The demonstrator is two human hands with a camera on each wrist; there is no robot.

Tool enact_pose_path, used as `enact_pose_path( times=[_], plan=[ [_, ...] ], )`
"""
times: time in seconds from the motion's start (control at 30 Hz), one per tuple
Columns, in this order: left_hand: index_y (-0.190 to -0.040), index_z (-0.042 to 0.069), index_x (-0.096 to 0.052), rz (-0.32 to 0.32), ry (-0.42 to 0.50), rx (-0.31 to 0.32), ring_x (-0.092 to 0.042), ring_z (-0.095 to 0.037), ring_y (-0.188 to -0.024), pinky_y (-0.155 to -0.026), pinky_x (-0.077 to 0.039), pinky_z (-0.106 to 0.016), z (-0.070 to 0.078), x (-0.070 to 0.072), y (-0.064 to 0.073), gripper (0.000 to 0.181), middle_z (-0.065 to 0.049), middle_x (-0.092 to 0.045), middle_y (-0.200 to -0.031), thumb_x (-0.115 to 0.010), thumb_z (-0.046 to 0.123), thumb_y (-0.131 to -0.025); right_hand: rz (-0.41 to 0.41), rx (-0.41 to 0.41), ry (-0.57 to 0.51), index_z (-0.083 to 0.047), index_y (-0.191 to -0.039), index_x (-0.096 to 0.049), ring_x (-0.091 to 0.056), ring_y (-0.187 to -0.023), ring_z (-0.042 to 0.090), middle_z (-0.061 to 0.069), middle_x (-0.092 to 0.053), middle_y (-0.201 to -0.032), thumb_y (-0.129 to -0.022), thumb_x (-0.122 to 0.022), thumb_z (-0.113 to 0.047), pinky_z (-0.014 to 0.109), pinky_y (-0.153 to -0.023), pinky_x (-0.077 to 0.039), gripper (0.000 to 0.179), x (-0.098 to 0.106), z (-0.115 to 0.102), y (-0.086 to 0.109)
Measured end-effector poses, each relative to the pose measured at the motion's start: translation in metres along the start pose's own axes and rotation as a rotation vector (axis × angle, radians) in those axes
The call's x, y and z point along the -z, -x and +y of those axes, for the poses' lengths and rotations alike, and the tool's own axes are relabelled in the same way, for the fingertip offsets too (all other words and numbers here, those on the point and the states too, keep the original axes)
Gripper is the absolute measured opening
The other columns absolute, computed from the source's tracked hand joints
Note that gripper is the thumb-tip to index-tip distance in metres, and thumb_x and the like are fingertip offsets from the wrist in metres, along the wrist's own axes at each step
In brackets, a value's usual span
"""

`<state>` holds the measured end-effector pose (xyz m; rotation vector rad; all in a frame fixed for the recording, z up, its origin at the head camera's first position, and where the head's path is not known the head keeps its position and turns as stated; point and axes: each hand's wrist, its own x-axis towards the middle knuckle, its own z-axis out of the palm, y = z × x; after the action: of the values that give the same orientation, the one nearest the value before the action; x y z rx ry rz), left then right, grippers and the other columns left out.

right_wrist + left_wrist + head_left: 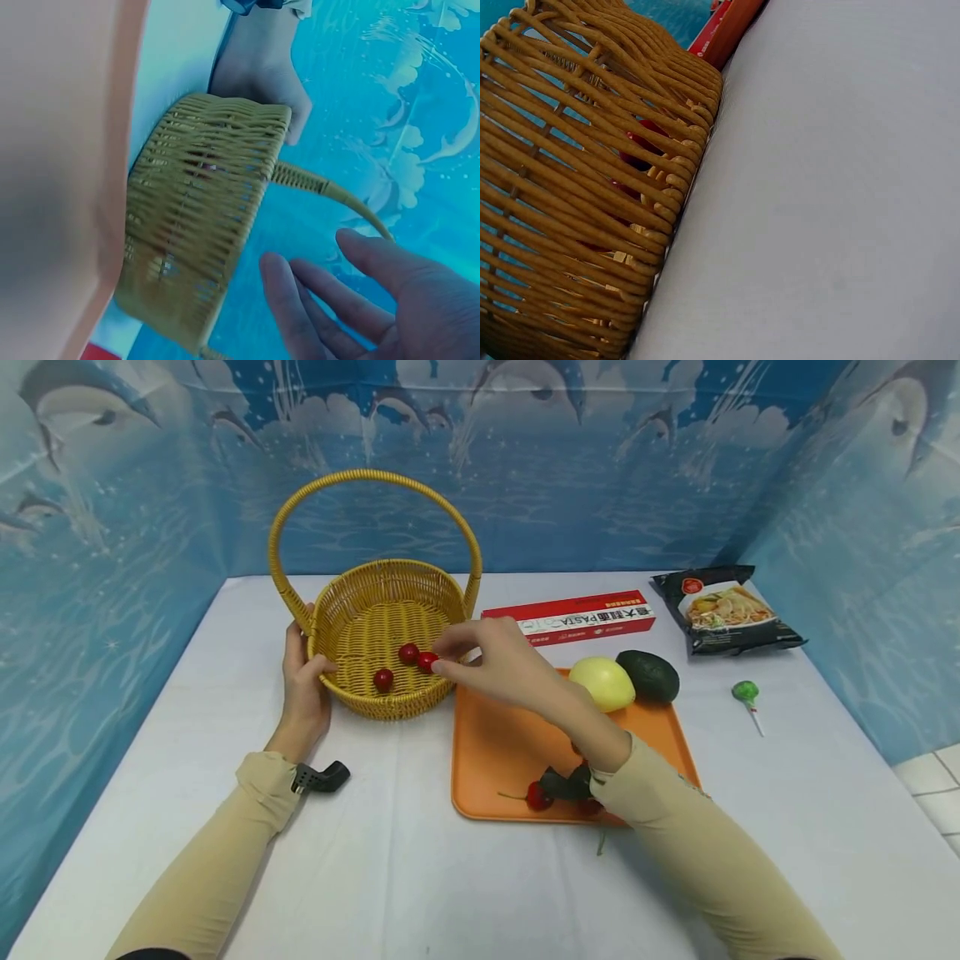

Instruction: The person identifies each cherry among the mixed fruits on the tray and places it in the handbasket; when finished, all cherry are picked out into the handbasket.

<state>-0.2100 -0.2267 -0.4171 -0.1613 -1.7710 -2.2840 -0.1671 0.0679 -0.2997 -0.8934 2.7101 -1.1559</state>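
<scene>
A yellow woven basket (pixel 386 706) with a tall arched handle stands at the left of the table. My left hand (pixel 303 681) grips its left rim, thumb over the edge; in the right wrist view this hand (pixel 262 82) shows beyond the basket. Three red cherries (pixel 383 680) appear inside the basket. Over the basket's right side is my right hand (pixel 498 660), its fingertips beside the rightmost cherry (pixel 427 662). In the right wrist view the thumb and fingers (pixel 285 300) are spread apart with nothing between them. The left wrist view shows the basket wall (pixel 592 172) close up.
An orange tray (pixel 487 777) holds a yellow fruit (pixel 602 683), an avocado (pixel 648 676) and cherries (pixel 538 796), partly hidden by my right arm. Behind lie a red pasta box (pixel 592 617) and a black noodle packet (pixel 731 614). A green lollipop (pixel 746 692) lies at the right.
</scene>
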Motion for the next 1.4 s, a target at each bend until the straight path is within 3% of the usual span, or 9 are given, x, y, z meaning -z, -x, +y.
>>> enact_pose_path(
  times=[0.5, 0.73, 0.83, 1.13, 1.4],
  plan=[
    [-0.162, 0.018, -0.035, -0.004, 0.014, -0.011, -0.033, -0.028, -0.154, -0.127, -0.027, -0.042, 0.001, 0.0, -0.001, 0.09, -0.009, -0.033, -0.166, -0.041, -0.008, -0.076, -0.074, -0.09, 0.04, -0.017, -0.124, -0.077, -0.071, -0.108, 0.012, -0.005, -0.077, -0.112, -0.096, -0.078, -0.027, 0.04, -0.093, -0.061, 0.03, 0.029, 0.022, 0.06],
    [-0.163, 0.017, -0.033, -0.009, 0.013, -0.011, -0.031, -0.028, -0.155, -0.128, -0.026, -0.043, 0.001, 0.0, 0.0, 0.09, -0.008, -0.032, -0.167, -0.041, -0.008, -0.077, -0.2, -0.07, -0.048, -0.016, -0.125, -0.075, -0.072, -0.107, 0.014, 0.002, -0.076, -0.121, -0.095, -0.078, -0.022, 0.036, -0.092, -0.061, 0.031, 0.026, 0.037, 0.08],
    [-0.163, 0.018, -0.033, -0.005, 0.006, -0.005, -0.032, -0.028, -0.155, -0.128, -0.025, -0.045, 0.001, 0.0, 0.0, 0.091, -0.009, -0.033, -0.167, -0.041, -0.008, -0.076, -0.271, -0.056, -0.066, -0.013, -0.128, -0.074, -0.073, -0.108, 0.015, 0.004, -0.076, -0.124, -0.094, -0.08, -0.024, 0.035, -0.093, -0.06, 0.036, 0.023, 0.043, 0.085],
    [-0.16, 0.021, -0.037, -0.003, -0.008, -0.004, -0.032, -0.029, -0.154, -0.128, -0.025, -0.045, -0.001, 0.001, 0.0, 0.088, -0.009, -0.033, -0.167, -0.042, -0.006, -0.076, -0.491, -0.093, -0.024, -0.02, -0.124, -0.075, -0.071, -0.104, 0.015, -0.008, -0.076, -0.115, -0.085, -0.087, -0.039, 0.034, -0.093, -0.058, 0.045, 0.014, 0.053, 0.09],
    [-0.159, 0.019, -0.038, 0.001, -0.007, -0.005, -0.033, -0.029, -0.154, -0.128, -0.025, -0.046, -0.001, 0.0, 0.0, 0.088, -0.01, -0.034, -0.166, -0.042, -0.006, -0.075, -0.562, -0.094, -0.017, -0.022, -0.117, -0.074, -0.068, -0.097, 0.017, -0.008, -0.073, -0.108, -0.078, -0.093, -0.04, 0.033, -0.087, -0.058, 0.047, 0.012, 0.06, 0.092]
  ],
)
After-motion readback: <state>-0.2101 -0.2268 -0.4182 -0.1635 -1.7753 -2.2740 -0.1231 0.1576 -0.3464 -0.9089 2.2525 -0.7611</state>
